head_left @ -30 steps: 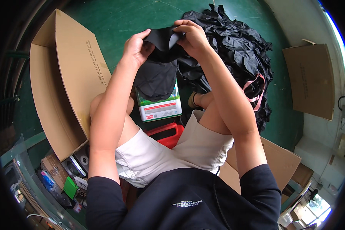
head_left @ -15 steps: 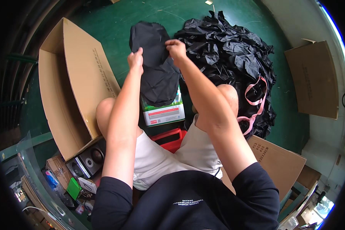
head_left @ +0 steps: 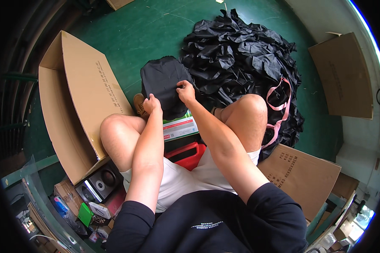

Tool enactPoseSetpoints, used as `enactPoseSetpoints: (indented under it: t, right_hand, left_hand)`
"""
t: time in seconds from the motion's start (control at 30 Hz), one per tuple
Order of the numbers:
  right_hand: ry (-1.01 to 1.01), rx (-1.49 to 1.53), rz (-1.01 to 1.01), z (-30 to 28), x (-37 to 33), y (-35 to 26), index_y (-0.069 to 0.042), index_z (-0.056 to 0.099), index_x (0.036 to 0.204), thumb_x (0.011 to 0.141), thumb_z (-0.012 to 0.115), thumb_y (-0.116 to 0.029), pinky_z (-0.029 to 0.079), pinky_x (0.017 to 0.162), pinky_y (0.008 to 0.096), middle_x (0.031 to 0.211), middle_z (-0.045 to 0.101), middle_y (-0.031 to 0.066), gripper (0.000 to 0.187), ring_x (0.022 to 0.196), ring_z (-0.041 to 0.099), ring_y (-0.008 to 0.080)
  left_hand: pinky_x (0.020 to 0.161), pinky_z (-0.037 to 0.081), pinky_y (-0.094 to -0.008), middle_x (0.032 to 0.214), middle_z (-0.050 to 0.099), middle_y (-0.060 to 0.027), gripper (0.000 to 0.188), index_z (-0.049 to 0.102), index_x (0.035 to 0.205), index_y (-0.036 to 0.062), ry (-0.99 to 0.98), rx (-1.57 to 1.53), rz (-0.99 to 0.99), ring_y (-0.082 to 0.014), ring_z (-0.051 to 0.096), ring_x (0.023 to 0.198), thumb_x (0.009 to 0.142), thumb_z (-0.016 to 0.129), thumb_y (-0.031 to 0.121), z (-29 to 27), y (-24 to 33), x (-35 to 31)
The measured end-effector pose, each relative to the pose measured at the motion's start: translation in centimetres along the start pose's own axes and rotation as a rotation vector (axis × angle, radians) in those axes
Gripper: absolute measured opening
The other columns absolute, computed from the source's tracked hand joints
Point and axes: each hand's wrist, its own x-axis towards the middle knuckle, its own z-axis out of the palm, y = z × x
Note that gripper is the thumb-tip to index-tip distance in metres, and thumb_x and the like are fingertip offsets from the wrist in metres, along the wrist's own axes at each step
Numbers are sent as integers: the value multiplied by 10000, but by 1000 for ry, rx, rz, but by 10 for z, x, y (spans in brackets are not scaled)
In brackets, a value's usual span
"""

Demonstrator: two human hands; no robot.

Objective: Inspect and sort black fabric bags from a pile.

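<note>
A rounded piece of black fabric [head_left: 164, 74], somewhat like a cover or bag, is stretched between my hands. My left hand [head_left: 153, 103] pinches its near left edge, and my right hand [head_left: 185, 92] grips its right side with fingers closed. Below it stands a white and green printed container [head_left: 182, 128], its upper part hidden by the cloth. To the right lies a large crumpled heap of similar black fabric [head_left: 240, 59], with a pink strap [head_left: 286, 109] along its near right side.
A tall cardboard box [head_left: 86, 80], its top open, stands on the left. A red plastic object [head_left: 191, 155] sits between my legs. Another carton [head_left: 302, 177] is at my right, and a cardboard piece [head_left: 341, 76] leans on the wall. A speaker [head_left: 100, 184] is lower left.
Both hands have drawn the black fabric nearer to me. It now looks shorter and rounder, with its far edge lower in view. My knees have spread apart.
</note>
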Motion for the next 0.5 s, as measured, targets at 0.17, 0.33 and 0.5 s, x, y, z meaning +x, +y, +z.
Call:
enactPoseSetpoints:
  t: [0.17, 0.33, 0.5]
  right_hand:
    - [-75, 66, -30, 2, -11, -23, -103, 721, 1034, 786, 715, -65, 480, 734, 305, 791, 593, 30, 251, 763, 587, 161]
    - [-161, 463, 47, 6, -2, -51, -59, 705, 1030, 858, 650, -19, 481, 607, 263, 785, 610, 24, 185, 654, 574, 119]
    - [-224, 898, 340, 9, 10, -56, -3, 618, 1102, 916, 568, 23, 477, 554, 263, 841, 623, 55, 195, 619, 563, 129]
  left_hand:
    - [954, 466, -435, 1168, 623, -302, 524, 628, 1116, -131, 35, -146, 125, -408, 611, 1088, 917, 626, 354, -5, 5, -6]
    - [904, 475, -437, 1184, 637, -237, 432, 659, 998, -94, 159, -22, 595, -392, 612, 1058, 886, 664, 323, -13, 53, -13]
    - [890, 476, -426, 1298, 596, -145, 369, 656, 900, -64, 119, -94, 1009, -355, 588, 1111, 887, 665, 304, -27, 84, -8]
